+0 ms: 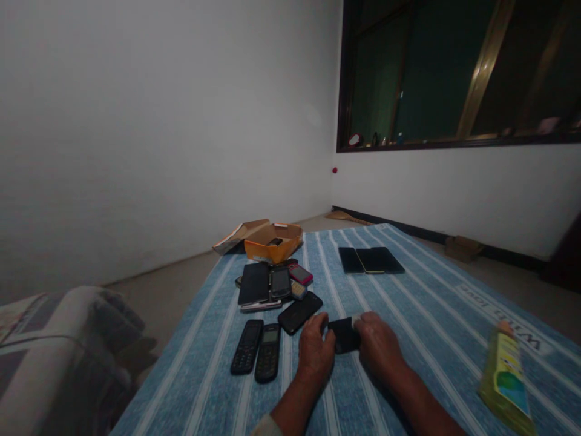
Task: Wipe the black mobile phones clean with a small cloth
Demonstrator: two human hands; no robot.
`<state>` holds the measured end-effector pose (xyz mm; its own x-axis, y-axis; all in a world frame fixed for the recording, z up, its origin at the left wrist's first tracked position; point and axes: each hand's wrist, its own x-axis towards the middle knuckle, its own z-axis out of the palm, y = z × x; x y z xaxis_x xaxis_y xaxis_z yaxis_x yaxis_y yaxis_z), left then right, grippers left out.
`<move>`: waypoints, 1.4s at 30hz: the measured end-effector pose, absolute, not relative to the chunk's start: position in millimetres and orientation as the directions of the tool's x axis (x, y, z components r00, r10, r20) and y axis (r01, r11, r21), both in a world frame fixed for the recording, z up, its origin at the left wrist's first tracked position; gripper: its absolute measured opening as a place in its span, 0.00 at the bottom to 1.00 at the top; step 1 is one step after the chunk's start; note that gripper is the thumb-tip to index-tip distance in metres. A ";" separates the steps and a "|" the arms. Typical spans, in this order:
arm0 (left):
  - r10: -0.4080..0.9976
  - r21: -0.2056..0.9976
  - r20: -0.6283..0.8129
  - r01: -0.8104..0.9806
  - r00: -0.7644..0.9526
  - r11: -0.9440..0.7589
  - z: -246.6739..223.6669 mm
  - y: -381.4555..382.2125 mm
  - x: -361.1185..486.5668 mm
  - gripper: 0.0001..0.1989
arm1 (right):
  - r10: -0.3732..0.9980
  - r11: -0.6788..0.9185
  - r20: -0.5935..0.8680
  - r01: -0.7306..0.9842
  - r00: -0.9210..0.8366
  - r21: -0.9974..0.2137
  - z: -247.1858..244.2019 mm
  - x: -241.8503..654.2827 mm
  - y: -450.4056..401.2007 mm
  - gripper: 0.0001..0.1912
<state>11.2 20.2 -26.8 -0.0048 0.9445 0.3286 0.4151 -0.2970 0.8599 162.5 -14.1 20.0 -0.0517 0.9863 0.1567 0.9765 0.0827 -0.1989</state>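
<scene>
A small black flat piece (pixel 344 335) is between my two hands, low over the striped cloth. My left hand (pixel 316 349) pinches its left edge with thumb and fingers. My right hand (pixel 377 342) grips its right side, fingers curled, with something pale at the fingertips. Just left of my left hand lies a black smartphone (pixel 300 312). Two black keypad phones (pixel 247 346) (pixel 268 353) lie side by side farther left. Behind them is a pile with a dark tablet-like device (pixel 254 283), a grey phone (pixel 280 283) and a pink phone (pixel 301 274).
An open orange box (pixel 273 249) stands at the table's far left edge. Dark flat devices (pixel 372 260) lie together at the back right. A yellow bottle (pixel 507 381) lies at the right on the blue striped cloth (pixel 424 339). A covered seat (pixel 68 357) is at left.
</scene>
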 end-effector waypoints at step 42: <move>0.941 0.864 0.336 0.413 -0.046 -0.288 -15.5 17.1 12.3 0.18 | 0.985 0.097 0.160 0.974 -0.065 -0.204 18.6 159.9 -15.8 0.19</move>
